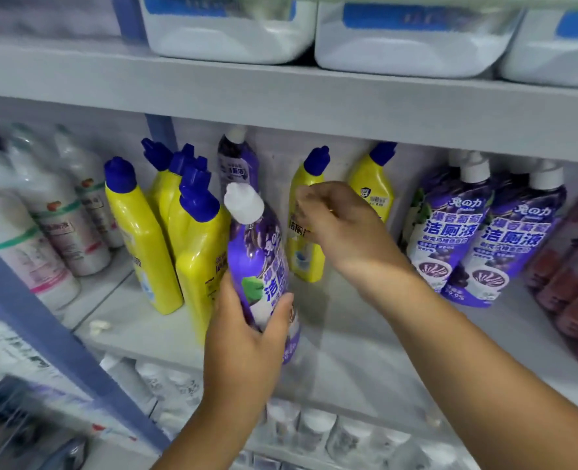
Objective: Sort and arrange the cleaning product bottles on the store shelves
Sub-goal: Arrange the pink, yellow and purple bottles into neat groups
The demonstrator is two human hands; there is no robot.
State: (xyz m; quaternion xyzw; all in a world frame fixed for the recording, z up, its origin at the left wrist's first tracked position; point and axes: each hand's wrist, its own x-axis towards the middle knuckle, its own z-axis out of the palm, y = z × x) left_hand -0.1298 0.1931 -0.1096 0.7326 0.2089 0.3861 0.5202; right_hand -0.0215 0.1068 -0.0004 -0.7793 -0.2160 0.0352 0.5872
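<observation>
My left hand grips the lower body of a purple bottle with a white cap, held upright in front of the middle shelf. My right hand reaches past it, fingers curled at the front of a yellow bottle with a blue cap; whether it grips that bottle is unclear. A group of several yellow bottles stands to the left. Another yellow bottle and another purple bottle stand at the back. Two purple bottles stand at the right.
White bottles with green bands fill the left bay behind a blue upright. Large white jugs sit on the upper shelf. Dark pink bottles lie at the far right. More white bottles stand on the shelf below.
</observation>
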